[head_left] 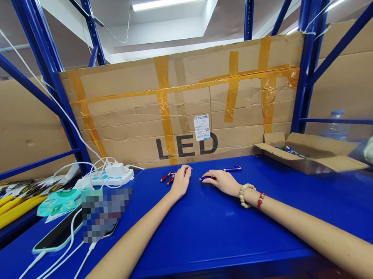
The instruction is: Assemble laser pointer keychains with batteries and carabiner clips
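Observation:
Two or more red pens [166, 176] lie on the blue table [191, 235], just left of my left hand [181, 182]. My left hand rests at the table with its fingers bent together; whether anything is inside them is hidden. A blue-purple pen [208, 178] is under the fingers of my right hand [220, 182], its tip showing at the left. Behind my right hand another purple pen [233, 169] lies flat on the table.
An open cardboard box [309, 164] with pens inside stands at the back right. At left are a power strip [126, 176], white cables, a phone [58, 235] and a green packet [60, 201]. A cardboard wall [125, 117] closes off the back.

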Demonstrator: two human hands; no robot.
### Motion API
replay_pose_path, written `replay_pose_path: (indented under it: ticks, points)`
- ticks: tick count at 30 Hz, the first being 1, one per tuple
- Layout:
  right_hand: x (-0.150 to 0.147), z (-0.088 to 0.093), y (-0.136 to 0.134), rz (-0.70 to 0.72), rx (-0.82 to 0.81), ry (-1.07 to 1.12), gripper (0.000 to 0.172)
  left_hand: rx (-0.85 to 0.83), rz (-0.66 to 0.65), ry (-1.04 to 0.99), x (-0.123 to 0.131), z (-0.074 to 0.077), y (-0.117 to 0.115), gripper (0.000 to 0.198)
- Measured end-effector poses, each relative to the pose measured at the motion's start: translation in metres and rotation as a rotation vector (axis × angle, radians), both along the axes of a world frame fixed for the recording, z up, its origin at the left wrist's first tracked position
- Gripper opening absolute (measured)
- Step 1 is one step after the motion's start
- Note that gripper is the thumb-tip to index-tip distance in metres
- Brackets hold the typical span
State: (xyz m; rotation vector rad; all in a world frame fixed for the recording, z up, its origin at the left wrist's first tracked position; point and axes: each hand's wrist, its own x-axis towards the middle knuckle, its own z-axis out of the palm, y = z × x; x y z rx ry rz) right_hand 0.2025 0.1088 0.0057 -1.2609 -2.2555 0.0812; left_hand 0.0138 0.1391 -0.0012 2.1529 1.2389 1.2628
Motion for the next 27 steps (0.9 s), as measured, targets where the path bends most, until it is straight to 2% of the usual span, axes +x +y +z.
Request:
replay_pose_path:
  ticks: [27]
  points:
    - [-0.0005, -0.0018, 0.0016, 0.003, 0.004, 0.009, 0.032, -0.012, -0.021, -0.013, -0.0005, -0.0029, 0.003, 0.025]
